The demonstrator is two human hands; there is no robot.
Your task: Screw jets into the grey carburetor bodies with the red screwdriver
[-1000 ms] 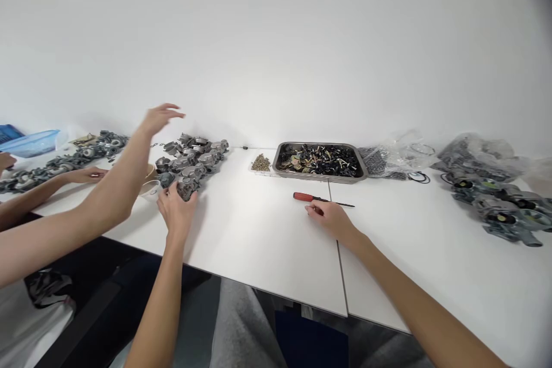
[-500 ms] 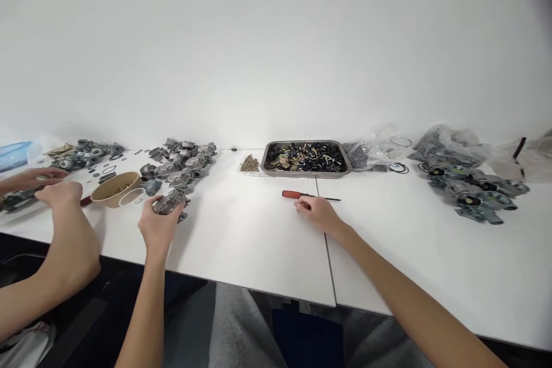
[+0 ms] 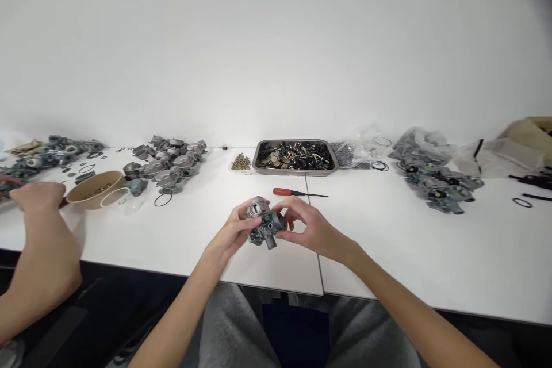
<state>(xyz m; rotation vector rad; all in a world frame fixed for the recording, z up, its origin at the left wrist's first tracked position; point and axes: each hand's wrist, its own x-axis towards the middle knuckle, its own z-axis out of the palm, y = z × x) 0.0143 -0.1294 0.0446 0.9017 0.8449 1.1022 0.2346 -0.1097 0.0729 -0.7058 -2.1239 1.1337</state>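
A grey metal carburetor [image 3: 264,224] is held up over the table in front of me. My left hand [image 3: 235,229] grips its left side, thumb across the front. With fingers and thumb, my right hand [image 3: 304,223] closes on the round opening at its right side. Just behind the hands, a screwdriver [image 3: 284,191] with a red handle lies on the table. Several similar carburetors [image 3: 172,161] are heaped at the left, with a black rubber ring [image 3: 163,199] in front of them.
A metal tray [image 3: 295,172] of small black and brass parts stands by the wall, beside a pile of brass pieces [image 3: 241,162]. More carburetors [image 3: 444,187] lie right. Left are a tan bowl [image 3: 92,204] and a co-worker's arm [image 3: 43,247]. A seam crosses the table.
My left hand has lifted a carburetor from the left heap and brought it to the middle. My right hand has come off the table beside the screwdriver and taken hold of it too.
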